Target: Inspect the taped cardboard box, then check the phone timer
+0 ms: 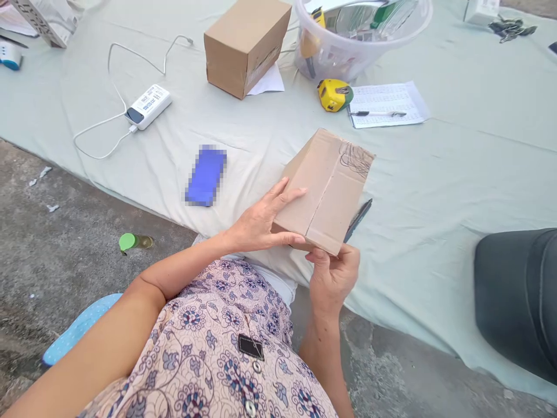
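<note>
Just below the yellow tape measure (334, 94), a brown corrugated cardboard box (331, 191) is held above the pale green cloth (435, 191), left hand (261, 223) spread across its top, right hand (333, 278) gripping its lower edge; two-handed handling, seemingly calling for a steady hold.

A loose garment (217, 348) of pale mauve-pink cloth covers the torso, printed all over with navy and blue rosettes among thin curling vine lines. Round silvery buttons (256, 367) run down the front, below a small black rectangular tab (251, 347) with a pale edge. White cloth (278, 287) shows just beyond its lower edge. The forearms (183, 273) are bare.
</note>
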Demonstrator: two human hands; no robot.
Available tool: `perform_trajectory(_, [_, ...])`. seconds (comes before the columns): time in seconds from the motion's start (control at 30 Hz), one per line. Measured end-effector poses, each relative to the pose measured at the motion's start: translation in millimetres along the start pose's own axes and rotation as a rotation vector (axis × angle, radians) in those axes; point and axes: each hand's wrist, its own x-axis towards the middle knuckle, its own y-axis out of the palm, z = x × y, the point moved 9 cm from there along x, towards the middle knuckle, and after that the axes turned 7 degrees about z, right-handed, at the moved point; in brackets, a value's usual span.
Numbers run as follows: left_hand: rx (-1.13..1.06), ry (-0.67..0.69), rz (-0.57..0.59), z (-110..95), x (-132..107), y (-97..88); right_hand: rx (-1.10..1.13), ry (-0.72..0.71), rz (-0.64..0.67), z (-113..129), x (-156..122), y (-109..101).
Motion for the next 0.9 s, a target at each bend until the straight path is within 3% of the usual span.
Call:
perform_trajectory(0.13, [0.018,-0.004,-0.027,6.1,-2.2,4.2,-0.001,0.02,0.01,-12.7,2.4,2.6])
perform_trajectory(0.23, [0.027,-0.012,-0.046,10.6,-3.4,4.3,-0.126,0.093,0.13,-31.9,1.7,11.8])
perform_trajectory(0.37, [0.017,0.012,-0.09,12.2,-8.1,-3.8,-0.283,0.113,0.225,-49.9,-2.1,17.2])
perform_trajectory(0.47, [-0.022,0.011,-0.132,13.8,-12.7,-13.0,-0.25,0.119,0.232,-52.9,-4.7,17.3])
perform_trajectory(0.63, [-0.141,-0.037,-0.237,27.7,-17.1,-25.1,-0.137,-0.013,0.048,-22.6,-3.1,-1.4])
perform_trajectory(0.77, [-0.213,-0.098,-0.214,49.4,-17.3,-11.8,-0.103,-0.166,-0.148,9.4,-0.4,-24.8])
perform_trajectory(0.83, [-0.154,-0.192,-0.198,62.8,-20.6,-1.7,-0.152,-0.214,-0.152,18.1,3.0,-25.1])
perform_trajectory(0.9, [-0.044,-0.287,-0.195,72.3,-25.7,5.5,-0.195,-0.235,-0.077,18.7,7.4,-15.3])
